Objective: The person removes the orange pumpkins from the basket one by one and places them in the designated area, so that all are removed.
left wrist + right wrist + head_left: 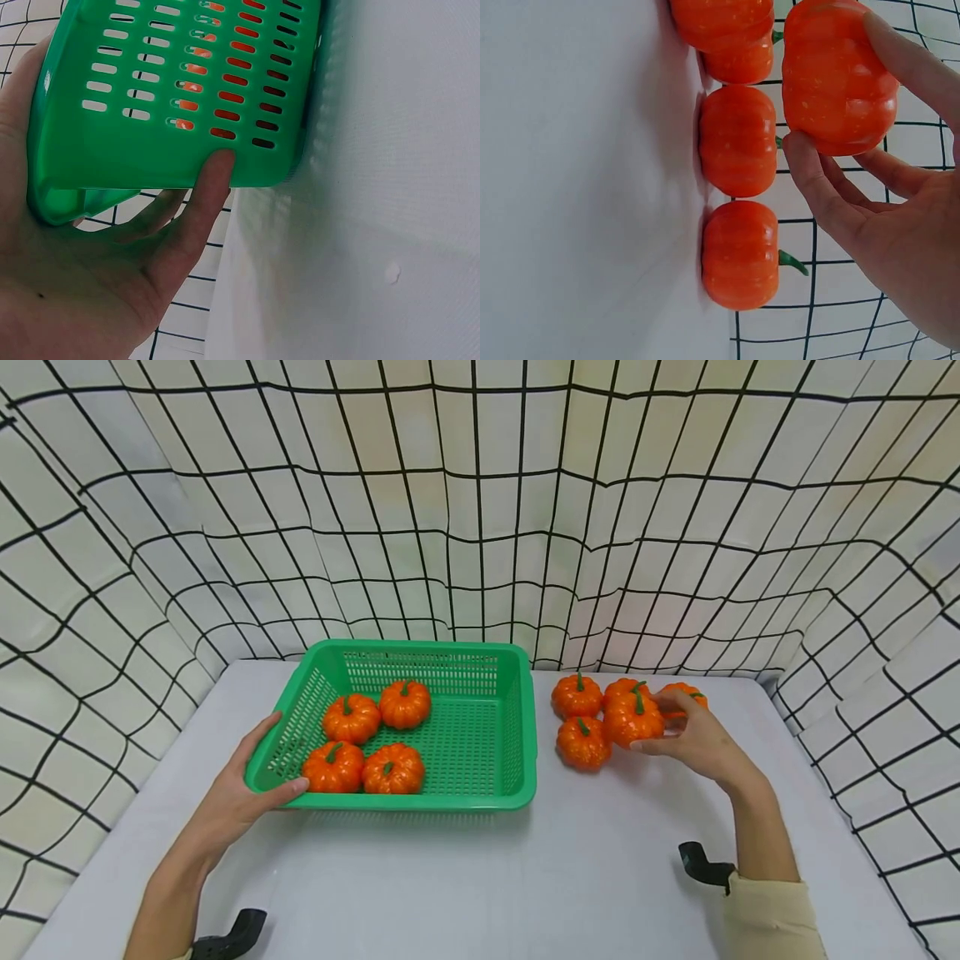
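Observation:
A small orange pumpkin [632, 720] with a green stem is pinched between the thumb and fingers of my right hand [697, 737]. In the right wrist view this pumpkin [838, 82] is held up off the table, near others standing on it. My left hand [228, 800] grips the front left corner of a green plastic basket [465, 799], thumb at the front rim and fingers along the left side. The left wrist view shows the basket's slotted wall [161, 161] against that hand. Several pumpkins [393, 769] sit in the basket's left part.
Right of the basket stand several more pumpkins [583, 744] on the white table [480, 877]; one pumpkin [686, 693] is partly hidden behind my right hand. White walls with black netting [480, 510] enclose the table at the back and sides.

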Tool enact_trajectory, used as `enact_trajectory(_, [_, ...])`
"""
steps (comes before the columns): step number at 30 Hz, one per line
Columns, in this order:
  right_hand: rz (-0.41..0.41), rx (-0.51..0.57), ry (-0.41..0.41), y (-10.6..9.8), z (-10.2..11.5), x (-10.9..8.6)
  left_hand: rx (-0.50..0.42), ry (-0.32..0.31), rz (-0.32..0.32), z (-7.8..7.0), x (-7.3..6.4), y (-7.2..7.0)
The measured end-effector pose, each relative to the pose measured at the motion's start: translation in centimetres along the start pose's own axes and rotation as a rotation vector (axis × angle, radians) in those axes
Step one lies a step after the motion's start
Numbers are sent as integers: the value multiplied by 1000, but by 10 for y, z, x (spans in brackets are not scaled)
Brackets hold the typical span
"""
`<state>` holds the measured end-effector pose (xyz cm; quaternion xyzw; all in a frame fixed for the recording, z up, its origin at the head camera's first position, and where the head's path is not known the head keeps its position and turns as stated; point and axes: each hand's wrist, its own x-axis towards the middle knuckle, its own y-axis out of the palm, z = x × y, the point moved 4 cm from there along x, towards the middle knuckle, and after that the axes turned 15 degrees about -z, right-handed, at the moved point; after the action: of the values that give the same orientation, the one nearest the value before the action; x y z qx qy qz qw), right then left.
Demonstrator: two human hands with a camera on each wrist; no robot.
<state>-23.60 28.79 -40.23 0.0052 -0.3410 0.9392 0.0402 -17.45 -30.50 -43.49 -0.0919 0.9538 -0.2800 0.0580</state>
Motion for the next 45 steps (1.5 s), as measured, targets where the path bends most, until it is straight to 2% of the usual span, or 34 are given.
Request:
enact_trajectory(7, [34,-65,-1,-4,-11,0,-1,4,-2,-1,-1,0])
enact_trajectory(20, [66,-110,6,-5,-24,-1,-12,-1,-4,0,-2,-1])
enact_trajectory(31, [90,-118,19,-2,-37,-2,1,10,-5,0,-2,0])
enact_trajectory(45, [112,-103,-3,2,-40,-1,3,24,-13,-2,-2,0])
